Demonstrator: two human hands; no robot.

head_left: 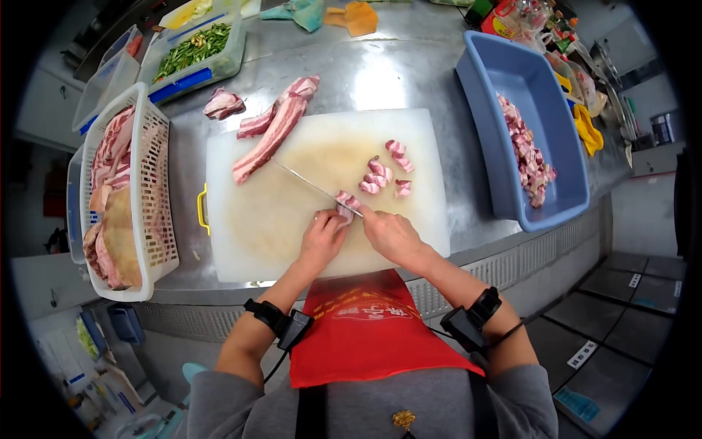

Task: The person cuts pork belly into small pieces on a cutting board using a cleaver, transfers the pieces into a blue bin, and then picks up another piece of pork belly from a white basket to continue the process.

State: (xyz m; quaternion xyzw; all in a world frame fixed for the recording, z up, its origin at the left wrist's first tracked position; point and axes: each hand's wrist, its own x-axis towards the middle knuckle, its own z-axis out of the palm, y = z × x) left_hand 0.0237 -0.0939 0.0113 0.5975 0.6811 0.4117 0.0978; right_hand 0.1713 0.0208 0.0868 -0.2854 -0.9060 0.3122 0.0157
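Note:
My right hand (391, 234) is closed around the handle of a knife (307, 181), whose blade reaches up and left across the white cutting board (248, 227). The blade lies against a short piece of pork belly (346, 199). With bent fingers, my left hand (324, 235) grips that piece from its near side. Several cut pork chunks (379, 172) lie on the board to the right of the blade. Long pork belly strips (274, 135) rest across the board's far left edge, and a smaller lump of meat (224, 104) sits on the steel table beyond.
A white basket (155, 197) of large meat slabs stands on the left. On the right is a blue tub (552, 139) with diced pork (525, 150). Chopped greens fill a clear container (232, 58) at the far left. Cloths (351, 18) lie at the back.

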